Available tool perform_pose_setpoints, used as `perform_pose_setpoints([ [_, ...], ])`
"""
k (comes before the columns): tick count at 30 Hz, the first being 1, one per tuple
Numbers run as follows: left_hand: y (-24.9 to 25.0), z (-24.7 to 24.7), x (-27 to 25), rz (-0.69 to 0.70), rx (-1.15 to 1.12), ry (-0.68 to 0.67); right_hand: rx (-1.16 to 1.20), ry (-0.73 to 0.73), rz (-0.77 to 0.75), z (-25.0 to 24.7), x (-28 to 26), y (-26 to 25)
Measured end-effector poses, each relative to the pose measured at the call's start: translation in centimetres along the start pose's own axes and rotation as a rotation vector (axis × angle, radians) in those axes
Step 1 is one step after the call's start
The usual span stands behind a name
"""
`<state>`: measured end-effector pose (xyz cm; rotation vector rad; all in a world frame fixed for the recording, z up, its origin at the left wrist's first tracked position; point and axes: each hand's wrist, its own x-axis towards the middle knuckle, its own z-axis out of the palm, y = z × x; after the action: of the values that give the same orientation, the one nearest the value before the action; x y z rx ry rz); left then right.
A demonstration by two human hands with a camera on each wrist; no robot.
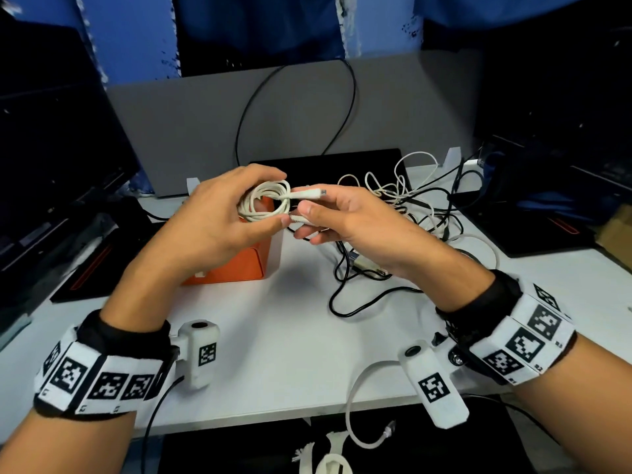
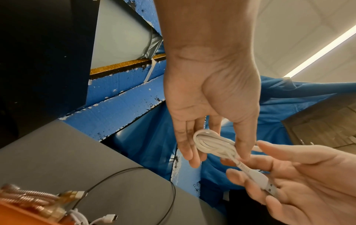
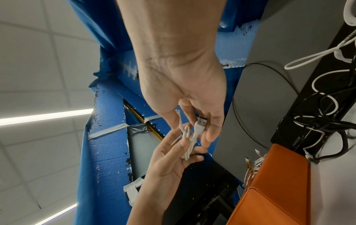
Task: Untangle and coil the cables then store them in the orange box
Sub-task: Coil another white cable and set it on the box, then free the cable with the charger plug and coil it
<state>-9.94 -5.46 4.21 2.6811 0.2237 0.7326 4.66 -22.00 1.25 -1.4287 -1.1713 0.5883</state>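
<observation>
A white cable coil [image 1: 261, 201] hangs above the orange box [image 1: 236, 265], and my left hand [image 1: 225, 213] grips it between thumb and fingers. In the left wrist view the same coil [image 2: 213, 144] sits against my left fingers. My right hand [image 1: 328, 213] pinches the coil's USB plug [image 1: 313, 194], seen up close as a white plug [image 3: 200, 124] with a metal tip. The orange box [image 3: 277, 182] holds a copper-coloured braided cable [image 2: 29, 197] and a white cable end [image 2: 108, 218].
A tangle of black and white cables [image 1: 410, 213] lies on the white table [image 1: 301, 336] right of the box. A grey partition [image 1: 205, 124] stands behind, with a black cable loop on it. Dark monitors flank both sides. A black pad [image 1: 342, 165] lies at the back.
</observation>
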Motion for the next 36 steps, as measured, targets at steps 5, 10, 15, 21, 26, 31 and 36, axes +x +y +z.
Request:
perform_pose_setpoints([
  [5,-2.7,-0.6,0.5,-0.104,-0.028,0.031,-0.138,0.019,0.096,-1.0,0.0,0.0],
  [10,-9.0,-2.3,1.2,-0.299,-0.018,0.051,-0.297,-0.067,0.133,-2.5,-0.2,-0.1],
  [15,-15.1,-3.5,1.6,-0.435,0.066,-0.153,-0.54,-0.237,0.173,-3.0,-0.2,0.4],
  [21,-18.5,-2.9,2.5,-0.436,0.228,-0.335,-0.746,-0.339,0.229,-2.9,-0.2,0.9],
  [26,-19.4,-1.2,4.1,-0.444,0.323,-0.317,-0.846,-0.365,0.295,-3.2,0.2,1.7],
  [31,-19.5,-0.9,4.9,-0.436,0.424,-0.338,-0.957,-0.383,0.346,-3.9,0.3,2.4],
  [36,-19.3,-1.0,4.9,-0.421,0.445,-0.327,-0.989,-0.403,0.385,-4.7,0.5,3.0],
])
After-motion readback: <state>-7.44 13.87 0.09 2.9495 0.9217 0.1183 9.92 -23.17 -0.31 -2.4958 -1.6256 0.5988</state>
